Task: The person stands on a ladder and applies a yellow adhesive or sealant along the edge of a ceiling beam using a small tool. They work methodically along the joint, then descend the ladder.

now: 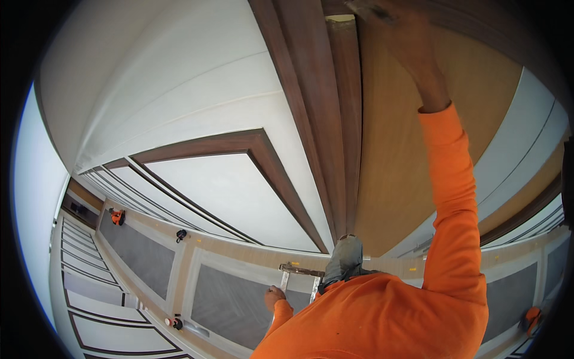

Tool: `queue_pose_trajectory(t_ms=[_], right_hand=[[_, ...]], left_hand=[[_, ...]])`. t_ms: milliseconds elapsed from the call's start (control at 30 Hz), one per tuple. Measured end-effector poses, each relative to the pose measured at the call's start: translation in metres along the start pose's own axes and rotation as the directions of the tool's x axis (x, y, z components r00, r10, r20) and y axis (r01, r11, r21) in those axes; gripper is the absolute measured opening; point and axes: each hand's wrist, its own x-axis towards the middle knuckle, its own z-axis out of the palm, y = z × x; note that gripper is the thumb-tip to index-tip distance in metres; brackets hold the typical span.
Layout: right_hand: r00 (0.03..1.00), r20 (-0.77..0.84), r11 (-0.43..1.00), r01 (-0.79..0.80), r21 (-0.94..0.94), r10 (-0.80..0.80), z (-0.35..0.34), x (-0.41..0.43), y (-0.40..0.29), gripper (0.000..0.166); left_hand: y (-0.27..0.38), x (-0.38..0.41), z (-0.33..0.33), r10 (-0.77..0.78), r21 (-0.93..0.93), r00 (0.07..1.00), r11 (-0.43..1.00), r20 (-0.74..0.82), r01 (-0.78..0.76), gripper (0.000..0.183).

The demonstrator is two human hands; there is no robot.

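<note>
My right hand (406,33) is raised high against the dark wood trim at the top of the wall. It is blurred and grips a small flat-bladed tool (370,11), which looks like a putty knife. Just left of the tool, the dark wood door casing (314,98) has a rough, pale patch (341,19) near its top. Below and to the right of the hand spreads a tan wood door panel (394,148). Low down, my left hand (274,297) is curled beside a metal stepladder (301,270); what lies inside its fingers is hidden.
White wall panels (215,193) with dark wood frames line the left side. Far below, the corridor floor has grey sections (233,300) with tan borders. Workers in orange (117,217) (532,319) are on the floor, and a dark bag (180,235) sits by the wall.
</note>
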Motion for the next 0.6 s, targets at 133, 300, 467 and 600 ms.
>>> queue_pose_trajectory(t_ms=[133,300,467,600], right_hand=[[0.969,0.21,0.986,-0.107,-0.126,0.132,-0.004,-0.021,0.024,0.023],[0.972,-0.1,0.975,-0.203,0.087,0.212,0.005,-0.026,0.017,0.023],[0.982,-0.098,0.975,-0.144,0.17,0.162,0.025,-0.025,0.005,0.025],[0.981,0.03,0.969,-0.196,0.15,0.194,0.009,-0.041,0.005,0.024]], left_hand=[[-0.008,0.004,0.003,0.017,-0.066,1.0,0.998,0.018,-0.015,0.051],[-0.005,0.012,0.009,0.087,0.112,0.996,0.99,0.032,-0.09,0.051],[-0.022,0.028,0.014,0.069,0.161,0.994,0.983,0.084,-0.082,0.053],[-0.025,0.025,0.018,0.06,0.11,0.996,0.992,0.07,-0.068,0.055]])
